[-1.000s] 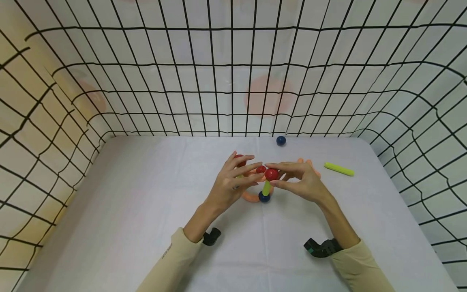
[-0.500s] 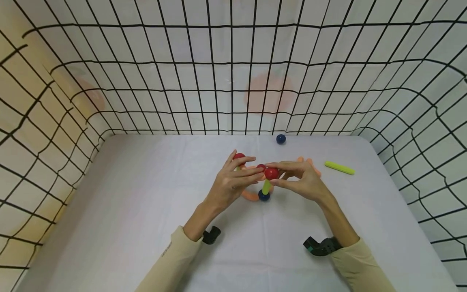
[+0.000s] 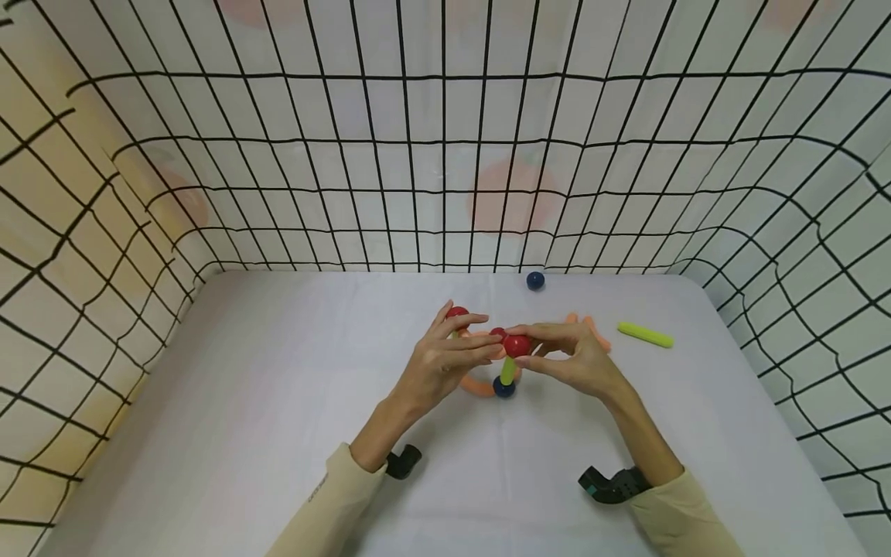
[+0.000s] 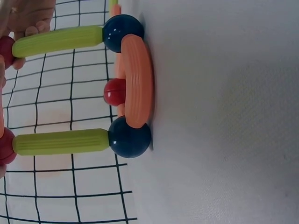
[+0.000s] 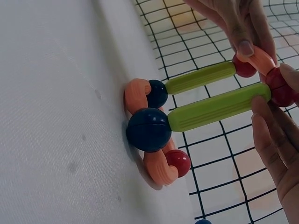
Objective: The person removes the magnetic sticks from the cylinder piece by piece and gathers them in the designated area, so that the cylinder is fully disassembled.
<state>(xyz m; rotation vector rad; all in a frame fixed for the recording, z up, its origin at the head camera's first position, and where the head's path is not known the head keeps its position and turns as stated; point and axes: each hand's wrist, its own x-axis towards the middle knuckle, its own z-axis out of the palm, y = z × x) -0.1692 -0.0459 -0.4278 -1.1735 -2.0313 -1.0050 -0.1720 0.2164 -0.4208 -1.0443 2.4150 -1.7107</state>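
1. Our two green rods [image 5: 219, 106] stand on blue balls [image 5: 148, 130] on the table [image 3: 278, 371], red-ball-topped; an orange bar [image 5: 262, 60] apparently bridges them.
2. Our left hand [image 3: 435, 362] pinches that bar, our right hand [image 3: 578, 362] the nearer red ball [image 3: 517, 345].
3. Seemingly unused: spare blue ball [image 3: 535, 281], loose green rod [image 3: 645, 335].

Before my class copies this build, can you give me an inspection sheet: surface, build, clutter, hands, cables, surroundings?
Surface: white, cloth-like table covering, faintly creased.
Build: two ribbed yellow-green plastic-looking rods rise from glossy dark blue balls to glossy red balls; a curved orange bar links the blue pair.
Clutter: separate yellow-green rod and separate dark blue ball; orange pieces, partly hidden.
Hands: right hand pinches one red ball; left hand holds the build's top near the other.
Cables: nothing seen.
Surroundings: black wire grid along the table's far edge and sides; black wrist-worn devices.
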